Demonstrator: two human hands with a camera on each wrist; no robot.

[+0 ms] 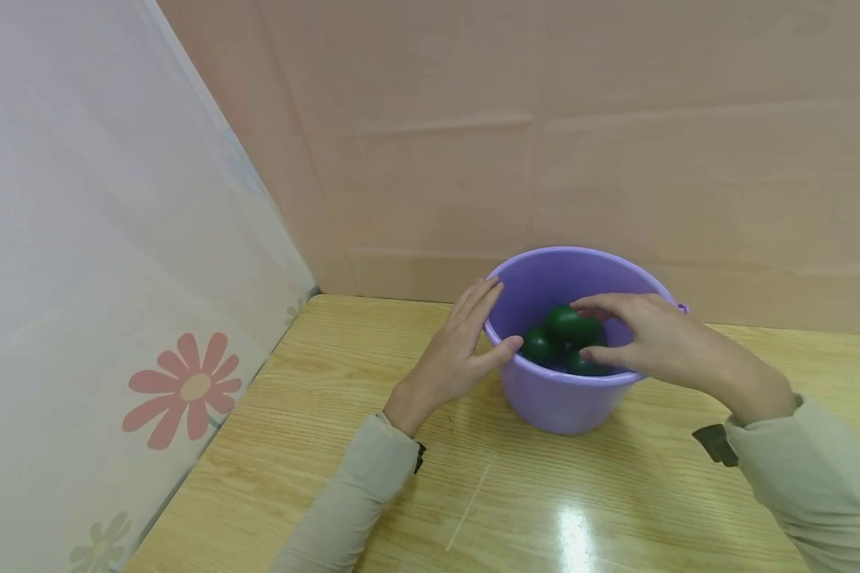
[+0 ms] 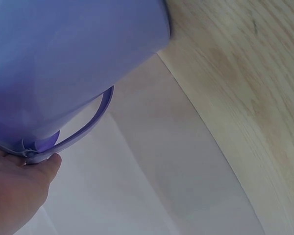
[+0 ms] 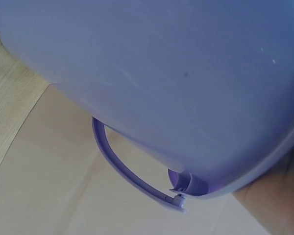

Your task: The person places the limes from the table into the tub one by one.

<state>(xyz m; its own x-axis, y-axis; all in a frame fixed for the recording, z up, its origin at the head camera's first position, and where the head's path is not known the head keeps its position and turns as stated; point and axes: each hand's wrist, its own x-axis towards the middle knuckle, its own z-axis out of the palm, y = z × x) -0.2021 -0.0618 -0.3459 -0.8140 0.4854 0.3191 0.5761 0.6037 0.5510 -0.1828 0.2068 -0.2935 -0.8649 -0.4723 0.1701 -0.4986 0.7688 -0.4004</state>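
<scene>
A purple bucket (image 1: 562, 406) stands upright on the wooden table, and several glossy, dark green rounded objects (image 1: 539, 347) lie at its bottom. At the bucket's left rim is my left hand (image 1: 453, 350), its fingers extended along the edge and its thumb reaching over the near rim. In the left wrist view, that hand's fingertip (image 2: 53, 164) is beside the end of the purple handle (image 2: 90, 122). My right hand (image 1: 648, 338) reaches in over the right rim. Its thumb and fingers are spread apart above the green objects, and the bucket wall (image 3: 152, 88) hides its fingertips in the right wrist view.
The wooden table (image 1: 330, 446) extends on both sides of the bucket. Close behind the bucket rises a pinkish-tan cloth backdrop (image 1: 430, 159). A pale curtain (image 1: 79, 199) with printed flowers borders the table on the left. The bucket's handle hangs on its far side.
</scene>
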